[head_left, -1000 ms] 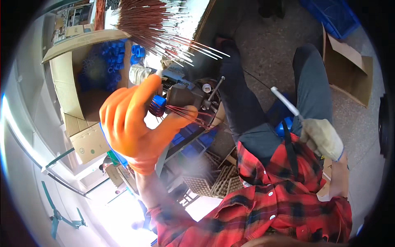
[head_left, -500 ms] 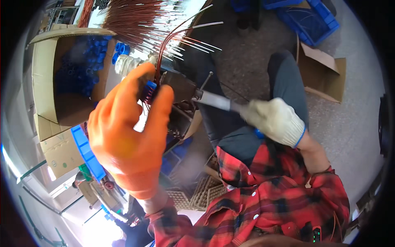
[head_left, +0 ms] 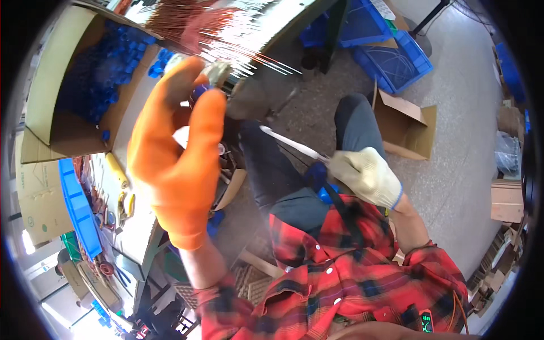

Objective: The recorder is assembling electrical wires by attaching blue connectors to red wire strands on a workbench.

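My left hand, in an orange glove, is raised at the left of the lap. Between its thumb and forefinger sits a small blue plastic piece, mostly hidden by the fingers. Beyond the fingertips, a fan of red-brown wires with bare silvery ends lies on the bench. My right hand, in a white knitted glove, is closed round the near end of a pale metal lever. The lever slants up and left over my thighs; motion smears its far end.
An open cardboard box of blue plastic pieces stands at left. Nearer lie a yellow-handled tool, pliers and a blue bin. On the floor at right are another cardboard box and blue crates.
The view has swung, shifting the surroundings left. The coiled red wire seen at my left fingers no longer shows clearly. My right hand keeps the lever, which now slants more steeply.
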Available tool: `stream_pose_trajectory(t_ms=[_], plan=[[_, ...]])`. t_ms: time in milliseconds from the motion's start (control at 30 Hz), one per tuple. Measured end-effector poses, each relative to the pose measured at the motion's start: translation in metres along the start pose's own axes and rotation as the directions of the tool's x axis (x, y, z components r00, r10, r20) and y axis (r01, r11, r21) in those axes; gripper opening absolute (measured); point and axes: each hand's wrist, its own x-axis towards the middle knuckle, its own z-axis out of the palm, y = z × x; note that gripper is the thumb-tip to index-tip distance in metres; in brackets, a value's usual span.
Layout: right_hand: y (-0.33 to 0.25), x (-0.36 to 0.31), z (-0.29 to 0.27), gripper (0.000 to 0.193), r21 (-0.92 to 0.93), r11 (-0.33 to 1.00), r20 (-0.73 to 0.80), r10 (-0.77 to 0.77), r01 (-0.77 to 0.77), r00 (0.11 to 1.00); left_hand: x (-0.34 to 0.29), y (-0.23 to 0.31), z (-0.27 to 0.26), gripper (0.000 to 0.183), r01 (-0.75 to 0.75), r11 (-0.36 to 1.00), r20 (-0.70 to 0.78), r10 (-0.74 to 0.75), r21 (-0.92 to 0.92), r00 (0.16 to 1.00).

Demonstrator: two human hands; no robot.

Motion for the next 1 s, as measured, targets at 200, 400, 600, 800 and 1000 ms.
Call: stream_pose_trajectory(t_ms=[200, 400, 600, 800, 1000], plan=[[-0.098, 0.056, 0.021, 0.026, 0.127, 0.981, -0.246, -0.113, 0.148, 0.963, -0.043, -0.031, -0.008, 0.036, 0.258, 0.489, 0.132, -0.277, -0.833, 0.952], [-0.107, 0.097, 0.007, 0.022, -0.285, 0.921, -0.458, -0.374, 0.266, 0.806, -0.045, -0.032, -0.017, 0.039, 0.337, 0.639, 0.127, -0.352, -0.692, 0.927], [-0.105, 0.124, -0.006, 0.028, -0.193, 0.954, -0.425, -0.293, 0.231, 0.856, -0.041, -0.075, -0.003, 0.042, 0.224, 0.673, 0.101, -0.218, -0.705, 0.971], [-0.057, 0.093, 0.031, 0.035, 0.738, 0.623, 0.064, 0.315, -0.258, 0.947, -0.044, -0.079, 0.033, 0.046, -0.006, 0.805, -0.176, -0.122, -0.593, 0.977], [-0.055, 0.096, 0.052, 0.031, 0.602, 0.752, -0.493, 0.087, 0.267, 0.866, -0.042, -0.085, 0.044, 0.052, -0.102, 0.881, -0.313, -0.054, -0.461, 0.948]])
